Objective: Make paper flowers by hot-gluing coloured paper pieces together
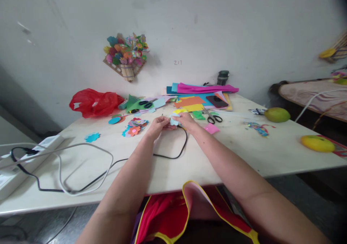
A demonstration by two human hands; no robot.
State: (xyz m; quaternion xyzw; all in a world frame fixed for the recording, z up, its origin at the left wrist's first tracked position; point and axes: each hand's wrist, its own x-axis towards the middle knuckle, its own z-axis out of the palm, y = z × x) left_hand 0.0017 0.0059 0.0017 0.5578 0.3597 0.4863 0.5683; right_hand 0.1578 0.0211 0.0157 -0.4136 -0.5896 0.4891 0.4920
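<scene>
Between my two hands, above the middle of the table, is a pale blue flower cutout (pixel 174 120). My left hand (pixel 160 124) pinches its left edge, fingers closed. On the other side my right hand (pixel 187 120) grips it with thumb and fingers. A bit of pink shows under the left fingers; I cannot make out what it is. Left of my hands lies a pile of coloured flower cutouts (pixel 135 127), with blue flower cutouts (pixel 92 137) farther left. Black-handled scissors (pixel 214 119) and a pink piece (pixel 211 129) lie right of my right hand.
A black cable (pixel 173 157) loops under my hands from the power strip (pixel 29 161). Behind are a red plastic bag (pixel 96 102), another pair of scissors (pixel 148 103), coloured sheets (pixel 189 101) and a phone (pixel 217 101). Two mangoes (pixel 277 114) lie at the right.
</scene>
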